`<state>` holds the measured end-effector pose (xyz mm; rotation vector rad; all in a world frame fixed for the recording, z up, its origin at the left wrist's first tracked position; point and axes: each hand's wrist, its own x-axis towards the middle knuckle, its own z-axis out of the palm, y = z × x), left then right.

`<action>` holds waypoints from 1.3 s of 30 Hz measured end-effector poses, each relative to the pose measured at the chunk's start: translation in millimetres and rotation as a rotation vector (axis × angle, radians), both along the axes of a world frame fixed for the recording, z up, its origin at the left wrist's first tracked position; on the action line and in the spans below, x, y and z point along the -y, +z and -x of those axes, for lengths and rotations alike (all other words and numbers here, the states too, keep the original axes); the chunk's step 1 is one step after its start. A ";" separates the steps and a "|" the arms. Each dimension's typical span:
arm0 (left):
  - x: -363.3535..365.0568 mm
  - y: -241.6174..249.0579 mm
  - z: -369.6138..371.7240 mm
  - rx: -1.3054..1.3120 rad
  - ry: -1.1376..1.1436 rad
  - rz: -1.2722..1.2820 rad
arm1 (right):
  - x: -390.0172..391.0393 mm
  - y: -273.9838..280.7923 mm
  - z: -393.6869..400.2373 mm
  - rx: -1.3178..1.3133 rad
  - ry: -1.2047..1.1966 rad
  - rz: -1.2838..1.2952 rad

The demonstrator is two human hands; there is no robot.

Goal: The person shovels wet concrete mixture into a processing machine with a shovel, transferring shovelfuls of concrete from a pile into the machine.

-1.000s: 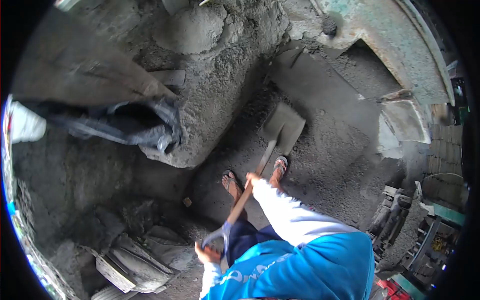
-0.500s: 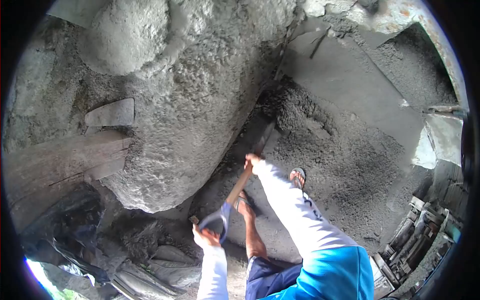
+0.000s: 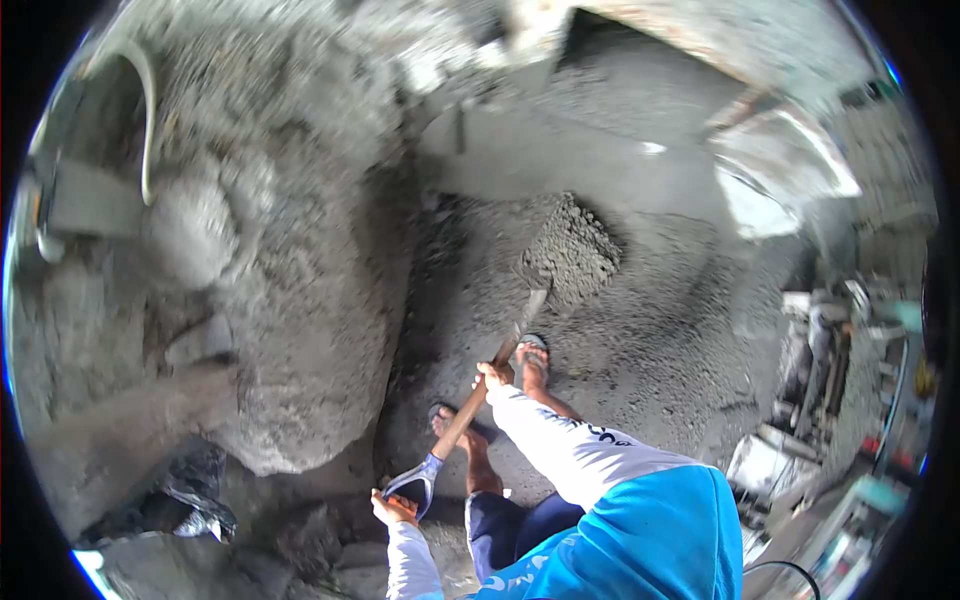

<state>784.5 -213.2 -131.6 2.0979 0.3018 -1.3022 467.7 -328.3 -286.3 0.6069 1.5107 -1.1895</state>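
A shovel with a wooden shaft (image 3: 458, 428) slants across the middle of the view. My left hand (image 3: 394, 508) is wrapped round its D-shaped grip (image 3: 424, 474) at the lower left. Farther up, my right hand (image 3: 495, 376) closes around the shaft near the metal socket (image 3: 531, 308). A heaped load of wet grey mix (image 3: 572, 248) covers the blade, which is hidden beneath it. The loaded end is over the grey, gritty ground (image 3: 660, 330), beyond my sandalled feet (image 3: 533, 352).
A large rough grey mass (image 3: 310, 330) rises along the left, with a wooden plank (image 3: 130, 412) beside it. White sacking (image 3: 765, 170) lies at the upper right. Wood pieces (image 3: 820, 365) are stacked on the right. Black plastic (image 3: 190, 490) sits at the lower left.
The shovel blade has come away from the dark corner beside the rough mass, now carrying a heap of grey mix. My view has swung to the right, and my feet have shifted.
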 end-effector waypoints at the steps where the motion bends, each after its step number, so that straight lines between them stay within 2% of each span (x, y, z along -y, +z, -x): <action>1: 13.9 9.7 14.4 -0.070 -0.073 -0.019 | -8.1 26.0 25.4 -0.029 -0.066 0.012; 2: 21.6 10.6 26.9 -0.132 -0.132 -0.005 | -20.1 52.3 52.2 -0.061 -0.139 0.023; 3: 30.3 11.6 47.1 -0.140 -0.205 0.011 | -36.4 66.8 77.8 -0.212 -0.217 0.135; 4: 38.4 13.2 69.6 -0.146 -0.280 0.030 | -55.6 65.9 108.1 -0.168 -0.261 0.124; 5: 48.4 11.8 92.2 -0.172 -0.353 -0.019 | -68.2 90.5 139.2 -0.215 -0.363 0.032; 6: 54.8 -1.3 111.4 -0.279 -0.388 -0.083 | -79.6 130.4 172.5 -0.253 -0.468 -0.065; 7: 62.7 16.3 155.5 -0.349 -0.452 -0.064 | -94.9 172.4 205.3 -0.359 -0.507 -0.052; 8: 65.0 2.2 179.3 -0.549 -0.529 -0.070 | -114.6 209.7 237.7 -0.466 -0.539 -0.046; 9: 71.8 45.8 232.2 -0.552 -0.653 -0.081 | -139.0 237.8 269.0 -0.620 -0.525 -0.023; 10: 72.2 46.1 266.3 -0.602 -0.678 -0.110 | -160.8 272.6 302.2 -0.675 -0.587 -0.030; 11: 67.6 96.0 317.9 -0.490 -0.757 -0.035 | -184.6 299.5 335.5 -0.741 -0.632 -0.023; 12: 65.5 115.9 347.0 -0.728 -0.792 0.008 | -215.7 318.2 372.2 -0.776 -0.649 0.027; 13: 62.4 140.9 364.4 -1.095 -0.850 0.104 | -228.7 359.0 392.7 -0.898 -0.714 -0.004; 14: 54.5 168.2 371.8 -1.455 -0.876 0.200 | -246.8 405.1 403.1 -1.039 -0.589 -0.120; 15: 40.9 239.0 376.6 -1.327 -1.045 0.485 | -262.2 439.1 409.5 -0.889 -0.669 0.002; 16: 33.6 293.5 370.6 -1.147 -1.191 0.765 | -291.5 427.9 435.0 -0.721 -0.694 0.216; 18: 38.6 287.7 334.4 -1.113 -1.479 1.096 | -261.0 467.3 382.5 -0.685 -0.604 0.301; 19: 44.5 287.9 311.1 -1.116 -1.430 1.072 | -241.6 456.8 363.7 -0.643 -0.570 0.328; 20: 51.1 293.5 289.1 -1.129 -1.247 0.895 | -222.7 441.5 346.4 -0.595 -0.542 0.352; 22: 60.9 230.2 237.7 -0.877 -1.002 0.684 | -182.1 356.3 315.0 -0.533 -0.407 0.408; 24: 59.2 158.6 182.3 -0.690 -0.587 0.252 | -135.0 254.3 254.8 -0.351 -0.369 0.339; 25: 50.2 135.3 151.7 -0.549 -0.413 0.115 | -117.1 210.1 209.0 -0.148 -0.328 0.405; 26: 23.1 114.4 101.3 -0.479 -0.325 0.033 | -95.5 174.1 153.3 -0.053 -0.278 0.269; 27: -3.5 94.2 51.4 -0.404 -0.231 -0.044 | -86.3 131.2 93.4 -0.066 -0.107 0.032; 28: -29.9 74.0 1.8 -0.324 -0.135 -0.113 | -81.7 132.6 34.1 -0.047 -0.090 0.039; 29: -52.0 108.5 -11.6 -0.125 -0.080 -0.187 | -109.9 55.8 -22.3 0.228 0.146 -0.050; 30: -91.3 124.3 -58.9 -0.115 -0.046 -0.184 | -122.4 30.7 -77.2 0.377 0.186 -0.077; 31: -155.3 117.8 -132.8 -0.018 -0.085 -0.268 | -133.4 29.9 -121.0 0.474 0.166 -0.099; 32: -161.0 169.4 -108.1 0.126 -0.044 -0.194 | -140.5 27.8 -154.0 0.544 0.151 -0.124; 36: -136.5 132.6 -122.7 -0.005 0.053 -0.067 | -146.0 -0.2 -210.8 0.657 0.124 -0.179; 38: -140.2 120.5 -132.8 -0.075 0.097 -0.001 | -137.6 -14.6 -204.4 0.625 0.100 -0.138; 39: -118.0 126.4 -97.4 -0.116 0.124 0.037 | -123.1 -22.0 -188.1 0.555 0.063 -0.050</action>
